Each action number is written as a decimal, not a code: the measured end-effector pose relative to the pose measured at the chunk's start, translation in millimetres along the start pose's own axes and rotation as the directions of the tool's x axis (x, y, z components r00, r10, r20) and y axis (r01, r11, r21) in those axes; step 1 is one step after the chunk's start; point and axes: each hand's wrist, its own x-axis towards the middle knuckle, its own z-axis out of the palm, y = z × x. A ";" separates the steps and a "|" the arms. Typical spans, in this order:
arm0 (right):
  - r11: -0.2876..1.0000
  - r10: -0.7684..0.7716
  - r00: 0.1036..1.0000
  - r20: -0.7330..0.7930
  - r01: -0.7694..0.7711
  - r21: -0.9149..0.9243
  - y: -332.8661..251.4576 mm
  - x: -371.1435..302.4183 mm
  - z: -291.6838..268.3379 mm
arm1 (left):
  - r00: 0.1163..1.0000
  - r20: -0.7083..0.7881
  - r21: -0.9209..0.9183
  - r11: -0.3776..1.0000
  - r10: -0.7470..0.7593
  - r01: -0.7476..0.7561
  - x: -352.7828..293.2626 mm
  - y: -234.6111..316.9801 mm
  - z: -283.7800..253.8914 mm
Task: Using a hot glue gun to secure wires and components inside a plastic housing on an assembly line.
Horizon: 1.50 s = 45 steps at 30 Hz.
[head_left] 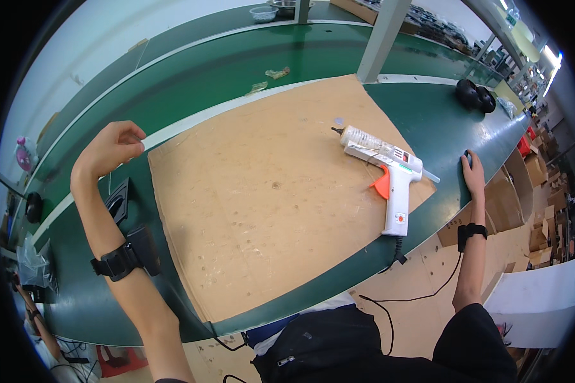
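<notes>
I see my left hand curled loosely, gripping nothing, above the bench; my right hand lies flat beside the glue gun.

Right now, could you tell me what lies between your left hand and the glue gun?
In the head view, only the bare cardboard sheet spans the stretch from the raised left hand to the white glue gun; nothing else rests on it there.

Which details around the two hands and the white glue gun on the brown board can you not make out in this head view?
- Left hand: fingers curl inward, so anything pinched stays hidden.
- Right hand: it covers a small dark object on the green table.
- White glue gun: nozzle tip too small.
- Black pieces far right: kind unclear, too small and bent near the rim.
</notes>
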 end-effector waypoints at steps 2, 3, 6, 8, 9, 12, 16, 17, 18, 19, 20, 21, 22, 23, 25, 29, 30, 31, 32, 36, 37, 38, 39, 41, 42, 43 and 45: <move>1.000 -0.010 1.000 0.021 0.010 0.019 3.9 1.4 -0.9 | 0.999 0.035 0.015 1.000 -0.006 0.005 2.9 -0.3 -1.1; 1.000 -0.009 1.000 0.013 0.009 0.017 5.2 2.5 -0.2 | 0.997 0.072 0.029 1.000 -0.006 0.004 4.2 0.7 -1.6; 0.999 -0.031 1.000 0.000 0.031 0.017 8.2 7.4 4.2 | 0.997 0.075 0.055 0.998 -0.023 0.019 5.5 -0.5 -2.0; 0.997 -0.072 0.997 -0.012 0.072 0.026 5.6 11.0 12.7 | 0.997 0.074 0.061 0.998 -0.005 0.000 7.9 -5.4 -2.3; 0.997 -0.071 0.997 0.008 0.071 0.040 8.0 14.0 14.9 | 0.997 0.070 0.069 0.997 0.012 -0.017 5.5 -10.3 -4.8; 0.984 -0.070 0.995 0.064 0.058 0.167 30.0 23.1 32.7 | 0.999 0.018 0.230 0.972 0.042 -0.045 -0.4 -17.4 -12.0; 0.977 -0.096 0.984 0.151 0.064 0.204 106.9 41.7 38.9 | 0.998 0.042 0.329 0.943 0.045 -0.057 16.0 -6.7 3.4; 0.986 -0.041 0.988 0.152 0.015 0.165 113.6 45.2 49.3 | 0.996 0.017 0.344 0.934 0.092 -0.092 17.6 -16.3 4.6; 0.989 -0.088 0.986 0.142 0.069 0.132 147.6 56.0 34.5 | 0.997 0.032 0.302 0.950 0.074 -0.080 21.1 -9.0 8.2; 0.987 -0.114 0.986 0.121 0.098 0.127 155.9 59.3 40.1 | 1.000 0.019 0.281 0.960 0.015 -0.019 21.2 -8.9 9.7; 0.987 -0.131 0.987 0.097 0.120 0.109 159.3 61.7 45.0 | 0.999 0.014 0.252 0.967 -0.034 0.029 21.2 -11.1 11.2; 0.982 -0.144 0.983 0.110 0.129 0.136 155.1 63.2 55.0 | 0.998 0.003 0.268 0.962 -0.058 0.055 15.7 -14.3 9.3; 0.980 -0.154 0.981 0.116 0.136 0.146 154.1 65.6 55.8 | 0.994 -0.011 0.267 0.958 -0.104 0.103 12.5 -15.6 10.8; 0.978 -0.160 0.980 0.120 0.141 0.153 153.3 66.5 58.3 | 0.989 -0.023 0.264 0.954 -0.144 0.145 10.6 -16.9 11.5; 0.980 -0.151 0.978 0.145 0.129 0.149 144.2 63.5 63.2 | 0.982 0.013 0.269 0.947 -0.188 0.178 7.7 -8.6 10.5; 0.989 -0.126 0.983 0.134 0.114 0.100 138.7 64.3 52.5 | 0.984 0.051 0.261 0.953 -0.171 0.152 14.0 -6.2 11.3; 0.990 -0.120 0.984 0.130 0.108 0.096 133.7 63.7 53.3 | 0.985 0.054 0.262 0.954 -0.163 0.144 14.6 -8.8 10.7; 0.990 -0.118 0.984 0.132 0.106 0.089 128.8 62.5 55.1 | 0.987 0.049 0.277 0.952 -0.151 0.132 16.2 -12.6 10.7; 0.991 -0.116 0.984 0.136 0.105 0.084 124.5 59.0 56.8 | 0.989 0.044 0.293 0.949 -0.140 0.121 17.6 -15.8 11.3; 0.990 -0.116 0.987 0.115 0.106 0.089 127.7 57.0 54.7 | 0.992 0.033 0.298 0.948 -0.124 0.109 17.1 -17.7 13.2; 0.990 -0.114 0.987 0.115 0.103 0.095 128.5 55.9 55.4 | 0.992 0.030 0.304 0.946 -0.125 0.110 16.0 -16.6 13.6; 0.989 -0.119 0.988 0.100 0.109 0.099 130.6 53.5 54.6 | 0.991 0.027 0.307 0.945 -0.128 0.114 15.8 -14.3 15.2; 0.987 -0.129 0.988 0.089 0.119 0.103 128.8 52.5 56.0 | 0.990 0.024 0.309 0.943 -0.137 0.123 15.4 -15.0 16.3; 0.986 -0.124 0.987 0.102 0.111 0.123 123.4 50.1 66.6 | 0.989 0.025 0.309 0.942 -0.144 0.129 16.8 -17.5 11.6; 0.986 -0.117 0.987 0.112 0.103 0.128 122.7 49.3 64.6 | 0.989 0.034 0.297 0.946 -0.142 0.126 19.2 -17.6 12.2; 0.988 -0.121 0.988 0.100 0.110 0.107 131.1 53.0 49.3 | 0.993 0.050 0.277 0.956 -0.111 0.093 23.8 -18.2 13.3; 0.990 -0.123 0.990 0.075 0.117 0.083 135.2 51.2 31.1 | 0.997 0.040 0.246 0.968 -0.060 0.048 29.1 -16.7 13.4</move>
